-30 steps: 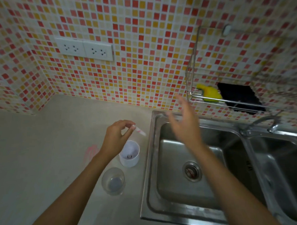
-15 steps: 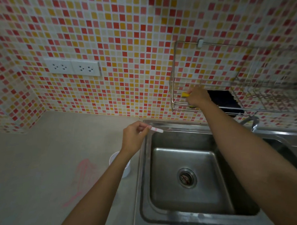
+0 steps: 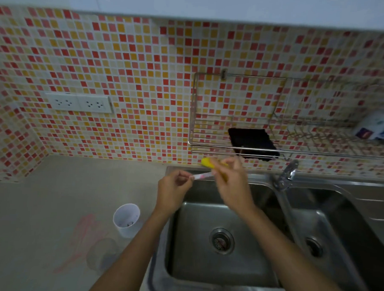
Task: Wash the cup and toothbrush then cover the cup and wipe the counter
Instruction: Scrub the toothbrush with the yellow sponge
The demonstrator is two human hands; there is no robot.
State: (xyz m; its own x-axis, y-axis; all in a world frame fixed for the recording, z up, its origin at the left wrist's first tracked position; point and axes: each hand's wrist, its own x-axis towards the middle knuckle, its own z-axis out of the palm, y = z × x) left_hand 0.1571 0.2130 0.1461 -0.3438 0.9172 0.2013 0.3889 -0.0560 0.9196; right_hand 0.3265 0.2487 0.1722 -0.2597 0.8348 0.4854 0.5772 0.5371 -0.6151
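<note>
The double steel sink took up the lower right, its tap shut off with no water visible; the beige counter ran to its left, marked with a pink smear. A wire rack on the tiled wall held a black sponge. On the counter, just beside the sink edge, stood the white cup, upright and uncovered, with dark specks inside; a clear lid or glass lay near it, too blurred to identify. Over the left basin, the left hand was closed in a pinch on the toothbrush, held roughly level. The right hand was closed around a yellow item, probably a sponge or brush, touching or just beside the toothbrush tip; motion blur prevented telling which. Judged step: scrubbing the toothbrush. Risks: the light pinch grip could let the toothbrush slip into the basin under scrubbing pressure; the left forearm passed close to the cup and could tip it.
</note>
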